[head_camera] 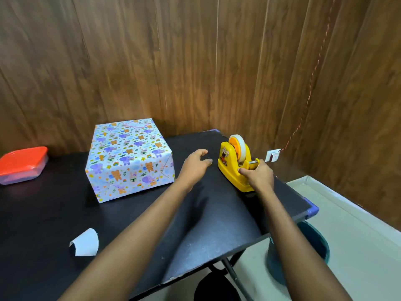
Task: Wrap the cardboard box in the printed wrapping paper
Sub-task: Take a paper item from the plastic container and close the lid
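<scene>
The cardboard box (128, 158) stands on the black table (152, 224) at the back left, fully covered in pale blue wrapping paper printed with elephants and bears. A yellow tape dispenser (235, 164) with a white tape roll sits at the table's right edge. My right hand (258, 175) grips the dispenser's front end near the cutter. My left hand (195, 165) hovers between the box and the dispenser, fingers apart, holding nothing.
A scrap of white paper (85, 244) lies near the table's front left. A plastic container with a red lid (21, 165) sits at the far left. A teal bin (303, 250) stands on the floor beside the table's right corner. Wood-panelled walls close in behind.
</scene>
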